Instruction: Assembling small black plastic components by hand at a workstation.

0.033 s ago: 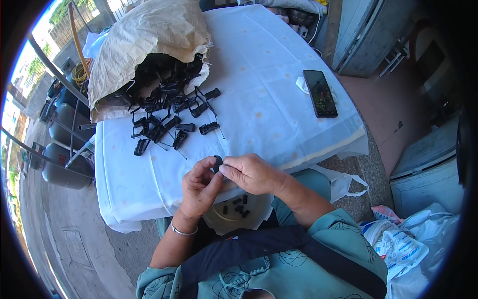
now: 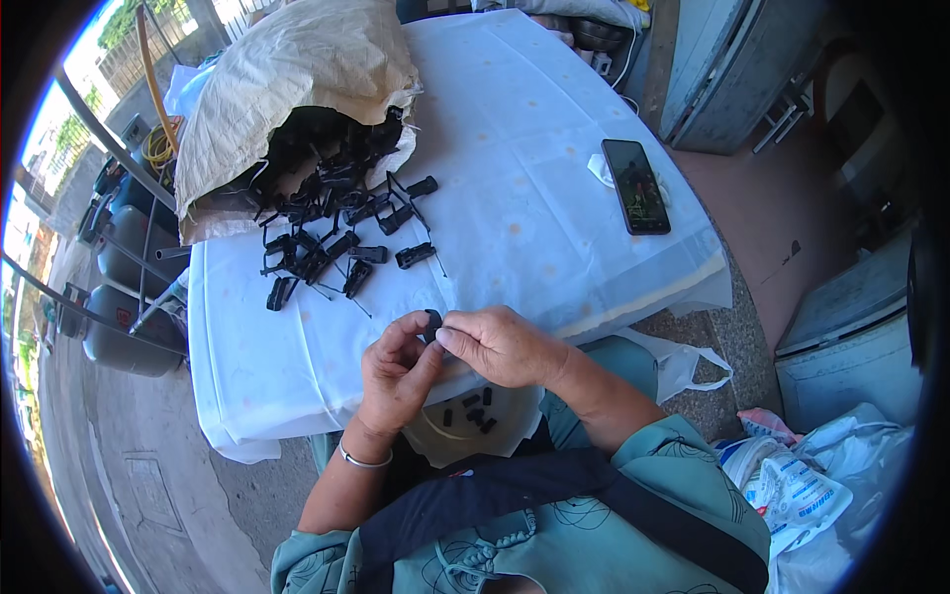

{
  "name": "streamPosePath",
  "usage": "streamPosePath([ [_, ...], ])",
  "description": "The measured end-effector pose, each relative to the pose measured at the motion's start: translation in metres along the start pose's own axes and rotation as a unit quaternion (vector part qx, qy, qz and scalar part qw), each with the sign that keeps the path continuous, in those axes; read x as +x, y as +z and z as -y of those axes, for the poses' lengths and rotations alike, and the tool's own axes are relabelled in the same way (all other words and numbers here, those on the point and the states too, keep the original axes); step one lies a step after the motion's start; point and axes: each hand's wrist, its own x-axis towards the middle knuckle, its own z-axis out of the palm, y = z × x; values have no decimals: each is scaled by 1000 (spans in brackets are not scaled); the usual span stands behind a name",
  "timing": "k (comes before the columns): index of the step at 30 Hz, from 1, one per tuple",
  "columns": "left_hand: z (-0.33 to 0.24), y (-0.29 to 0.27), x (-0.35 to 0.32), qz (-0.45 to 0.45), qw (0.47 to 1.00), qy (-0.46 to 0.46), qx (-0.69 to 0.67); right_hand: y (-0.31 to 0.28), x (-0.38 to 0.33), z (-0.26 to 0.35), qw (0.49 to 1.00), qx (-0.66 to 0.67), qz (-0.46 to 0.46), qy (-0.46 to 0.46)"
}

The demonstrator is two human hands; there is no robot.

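Note:
Between my two hands, at the near edge of the table, is a small black plastic part (image 2: 432, 323). My left hand (image 2: 396, 368) pinches it between thumb and fingers. The thumb and forefinger of my right hand (image 2: 500, 345) press together against its right side, and the fingers cover much of it. Below my hands, a pale tub (image 2: 430, 436) holds several small black pieces (image 2: 478, 414). Ahead and to the left, a pile of black plastic parts with thin stems (image 2: 332, 252) spills from a beige woven sack (image 2: 307, 64).
A white cloth (image 2: 515, 188) covers the table. A dark phone (image 2: 636, 186) lies at its right side, on something white. Plastic bags (image 2: 792, 485) sit at the lower right, near a pale metal cabinet (image 2: 841, 337). Grey tanks (image 2: 134, 332) and pipes stand to the left.

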Motion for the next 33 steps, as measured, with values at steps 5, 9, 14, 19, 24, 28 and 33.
streamPosePath([
  [5, 3, -4, 0, 20, 1000, -8, 6, -3, 3, 2, 999, -28, 16, 23],
  [9, 8, -5, 2, 3, 999, 24, 45, 3, 6, 2, 998, -22, -17, 48],
  [14, 0, 5, 6, -17, 980, 114, 160, 8, 7, -6, 998, -32, -46, 31],
  [19, -1, 7, 5, -13, 993, 77, 89, -1, -2, -8, 997, -31, -75, 4],
  [24, -19, -1, 5, 34, 990, -55, -123, -12, -4, -18, 990, -140, -24, -2],
  [28, -21, 2, 8, 2, 994, -67, -90, -13, -4, -15, 985, -126, -36, -111],
  [33, -32, -2, 4, 118, 988, -97, -34, -2, 6, -10, 980, 3, -119, -162],
])
